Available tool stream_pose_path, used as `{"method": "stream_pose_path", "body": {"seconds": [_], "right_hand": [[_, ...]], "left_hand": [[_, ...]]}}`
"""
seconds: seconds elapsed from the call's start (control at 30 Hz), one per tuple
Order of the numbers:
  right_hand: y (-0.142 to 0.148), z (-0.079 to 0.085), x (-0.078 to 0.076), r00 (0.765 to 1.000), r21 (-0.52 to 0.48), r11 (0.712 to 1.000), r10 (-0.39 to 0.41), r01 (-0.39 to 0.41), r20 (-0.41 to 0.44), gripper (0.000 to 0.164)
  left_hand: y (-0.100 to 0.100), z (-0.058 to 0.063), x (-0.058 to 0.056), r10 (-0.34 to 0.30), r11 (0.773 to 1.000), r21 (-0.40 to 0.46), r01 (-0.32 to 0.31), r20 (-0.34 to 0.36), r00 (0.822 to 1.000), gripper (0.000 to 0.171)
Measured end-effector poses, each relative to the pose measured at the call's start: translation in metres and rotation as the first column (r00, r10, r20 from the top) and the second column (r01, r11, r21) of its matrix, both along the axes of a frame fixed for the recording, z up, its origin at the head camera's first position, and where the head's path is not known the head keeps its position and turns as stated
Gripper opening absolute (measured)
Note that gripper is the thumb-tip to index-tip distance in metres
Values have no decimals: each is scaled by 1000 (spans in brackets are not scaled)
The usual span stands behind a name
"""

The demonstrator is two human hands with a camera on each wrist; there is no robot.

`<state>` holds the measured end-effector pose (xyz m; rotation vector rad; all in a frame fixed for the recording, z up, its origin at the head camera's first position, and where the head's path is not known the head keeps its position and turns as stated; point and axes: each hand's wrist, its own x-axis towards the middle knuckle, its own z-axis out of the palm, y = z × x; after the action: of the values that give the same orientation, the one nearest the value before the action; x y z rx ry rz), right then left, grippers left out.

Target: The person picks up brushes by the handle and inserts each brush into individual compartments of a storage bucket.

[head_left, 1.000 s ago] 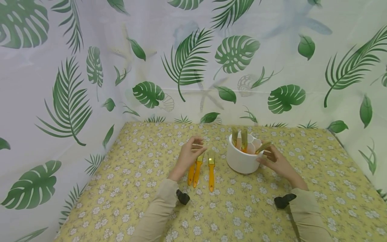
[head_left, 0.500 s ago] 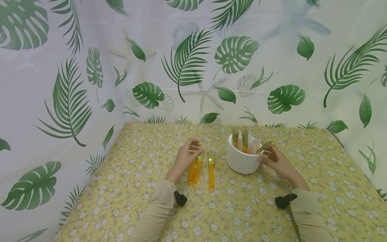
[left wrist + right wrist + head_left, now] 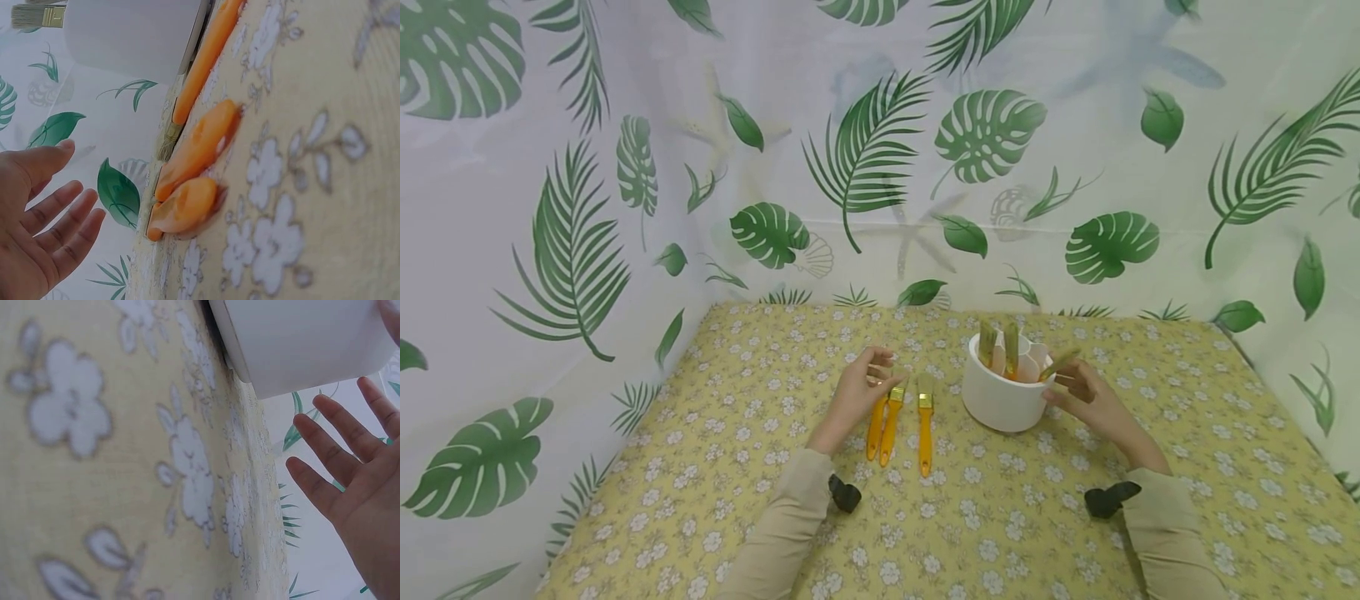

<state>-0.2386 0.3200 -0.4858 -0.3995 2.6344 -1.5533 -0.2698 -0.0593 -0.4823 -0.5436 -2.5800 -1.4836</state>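
A round white holder (image 3: 1002, 406) with inner compartments stands right of centre in the head view. Several paintbrushes stand in it bristles up, among them an upright paintbrush (image 3: 1012, 350) and one leaning over the right rim. My right hand (image 3: 1090, 402) is at the holder's right side, fingers extended and spread, thumb close to the wall. My left hand (image 3: 853, 396) hovers with loosely bent fingers, holding nothing. Beside it on the cloth lie two orange-handled paintbrushes (image 3: 890, 429) close together and another paintbrush (image 3: 925, 429) apart from them, towards the holder.
A yellow floral cloth (image 3: 760, 517) covers the table. Behind and to the left hang white sheets (image 3: 865, 167) printed with green leaves, meeting the table's back and left edges. Black wrist devices (image 3: 1108, 498) sit at both sleeve cuffs.
My left hand has drawn back slightly to the left and towards me. The bristle tips in the holder have shifted a little to the right, while my right hand stays at its side.
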Motion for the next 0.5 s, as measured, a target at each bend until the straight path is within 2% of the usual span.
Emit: {"method": "stream_pose_path", "body": {"seconds": [0.33, 0.5], "right_hand": [[3, -1, 0, 1000, 18, 1000, -3, 4, -8, 46], [4, -1, -1, 1000, 16, 1000, 0, 0, -15, 47]], "left_hand": [[-4, -3, -2, 13, 999, -38, -11, 56, 998, 38], [-7, -3, -2, 1, 999, -49, 4, 100, 995, 40]]}}
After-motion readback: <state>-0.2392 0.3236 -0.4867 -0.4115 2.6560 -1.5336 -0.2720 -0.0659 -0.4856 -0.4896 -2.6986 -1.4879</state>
